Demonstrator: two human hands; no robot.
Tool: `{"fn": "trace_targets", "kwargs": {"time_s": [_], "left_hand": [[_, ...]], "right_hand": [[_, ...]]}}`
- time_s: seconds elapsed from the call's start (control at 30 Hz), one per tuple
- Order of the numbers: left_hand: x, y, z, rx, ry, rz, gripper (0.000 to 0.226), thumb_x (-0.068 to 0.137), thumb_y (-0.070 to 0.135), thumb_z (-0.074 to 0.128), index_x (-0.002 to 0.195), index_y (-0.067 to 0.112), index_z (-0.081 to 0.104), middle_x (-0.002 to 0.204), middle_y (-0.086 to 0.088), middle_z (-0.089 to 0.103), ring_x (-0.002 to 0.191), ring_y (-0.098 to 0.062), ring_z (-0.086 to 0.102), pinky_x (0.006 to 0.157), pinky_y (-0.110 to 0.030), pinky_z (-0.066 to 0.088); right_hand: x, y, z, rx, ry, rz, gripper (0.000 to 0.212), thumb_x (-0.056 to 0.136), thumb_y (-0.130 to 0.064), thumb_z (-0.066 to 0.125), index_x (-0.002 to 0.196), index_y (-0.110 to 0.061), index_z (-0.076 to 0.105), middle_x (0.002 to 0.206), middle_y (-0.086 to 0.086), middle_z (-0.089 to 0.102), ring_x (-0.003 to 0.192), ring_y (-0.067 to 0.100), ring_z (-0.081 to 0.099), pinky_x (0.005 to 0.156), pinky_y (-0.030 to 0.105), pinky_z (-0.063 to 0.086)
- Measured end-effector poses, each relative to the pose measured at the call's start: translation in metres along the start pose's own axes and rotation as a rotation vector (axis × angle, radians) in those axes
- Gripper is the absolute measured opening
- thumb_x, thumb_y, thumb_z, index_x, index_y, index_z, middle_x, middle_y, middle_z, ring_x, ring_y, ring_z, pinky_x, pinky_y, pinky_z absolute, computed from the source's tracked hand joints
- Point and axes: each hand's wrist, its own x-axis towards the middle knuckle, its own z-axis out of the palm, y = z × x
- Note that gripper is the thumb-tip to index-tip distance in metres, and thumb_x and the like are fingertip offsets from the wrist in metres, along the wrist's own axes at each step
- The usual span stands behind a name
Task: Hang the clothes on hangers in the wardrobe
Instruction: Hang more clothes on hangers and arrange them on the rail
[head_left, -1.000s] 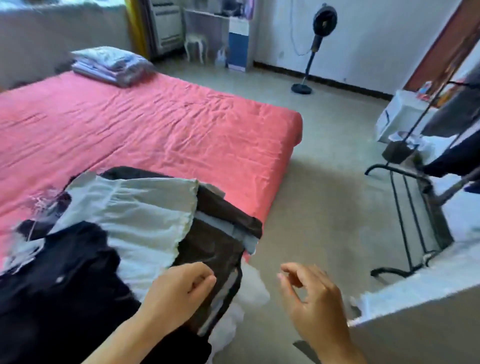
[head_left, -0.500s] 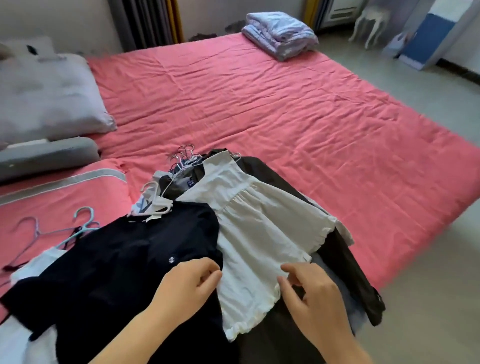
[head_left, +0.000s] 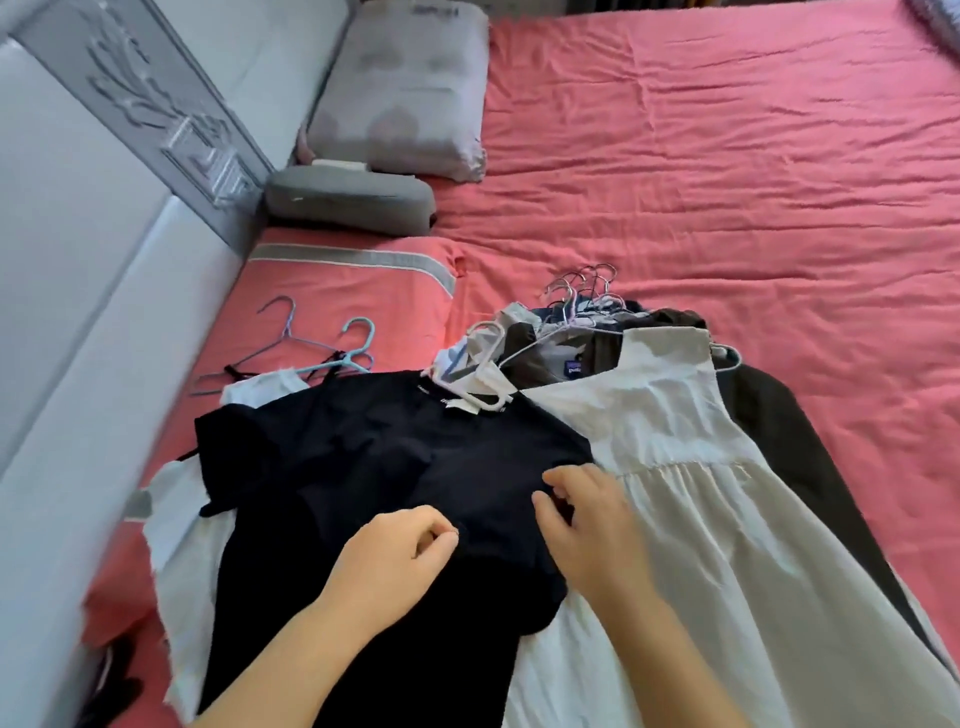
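Note:
A black T-shirt (head_left: 374, 467) on a white hanger (head_left: 470, 379) lies on top of a pile of clothes on the pink bed (head_left: 727, 156). A white dress (head_left: 701, 493) lies to its right, over a dark brown garment (head_left: 779, 441). Several hanger hooks (head_left: 582, 291) stick out at the head of the pile. My left hand (head_left: 400, 556) hovers over the shirt's middle with loosely curled fingers and holds nothing. My right hand (head_left: 582, 525) rests with curled fingertips at the shirt's right sleeve edge, beside the dress. No wardrobe is in view.
A blue hanger (head_left: 358, 343) and a grey hanger (head_left: 280, 332) lie on the pink pillow (head_left: 353, 291) at the left. A white garment (head_left: 176, 519) shows under the shirt. A grey bolster (head_left: 348, 200), a pale pillow (head_left: 405, 88) and the padded headboard (head_left: 104, 260) line the left side.
The view has swung left from the floor and clothes rack to the head of the bed. Both hands, still curled, now sit over the black shirt instead of the dress hem.

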Motion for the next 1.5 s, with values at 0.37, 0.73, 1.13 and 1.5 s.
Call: {"fn": "trace_targets", "kwargs": {"time_s": [0.37,0.73,1.13,1.5], "left_hand": [[0.037,-0.018,0.008,-0.066,0.134,-0.202,0.009,0.088,0.038,0.056,0.088,0.036,0.065,0.080,0.016,0.065,0.070,-0.002,0.058,0.075,-0.023,0.050],[0.034,-0.004,-0.015,-0.060,0.204,-0.106,0.009,0.089,0.037,0.056,0.091,0.037,0.064,0.088,0.018,0.063,0.077,0.000,0.058,0.078,-0.021,0.049],[0.018,-0.006,-0.094,-0.040,0.521,0.213,0.072,0.084,0.025,0.068,0.145,0.017,0.031,0.153,0.004,0.022,0.140,-0.007,0.017,0.110,-0.018,0.011],[-0.040,-0.016,-0.163,0.062,0.310,0.901,0.040,0.076,0.065,0.044,0.096,0.036,0.063,0.078,0.036,0.057,0.079,0.020,0.050,0.069,-0.011,0.038]], "right_hand": [[0.119,0.029,0.070,-0.308,-0.086,0.088,0.034,0.089,-0.029,0.055,0.114,-0.005,0.051,0.119,0.013,0.053,0.112,0.033,0.044,0.088,0.041,0.036],[0.107,0.011,0.062,-0.273,0.002,0.100,0.042,0.093,-0.057,0.038,0.087,-0.016,0.045,0.099,0.004,0.064,0.095,0.027,0.060,0.070,0.034,0.039],[-0.018,-0.046,-0.001,-0.119,0.450,-0.092,0.042,0.079,-0.058,0.045,0.056,-0.026,0.031,0.044,-0.009,0.034,0.038,0.008,0.040,0.038,0.017,0.022],[-0.185,-0.134,-0.040,-0.142,0.791,0.082,0.039,0.073,-0.065,0.051,0.063,-0.029,0.061,0.057,-0.015,0.058,0.062,0.005,0.055,0.060,0.013,0.040]]}}
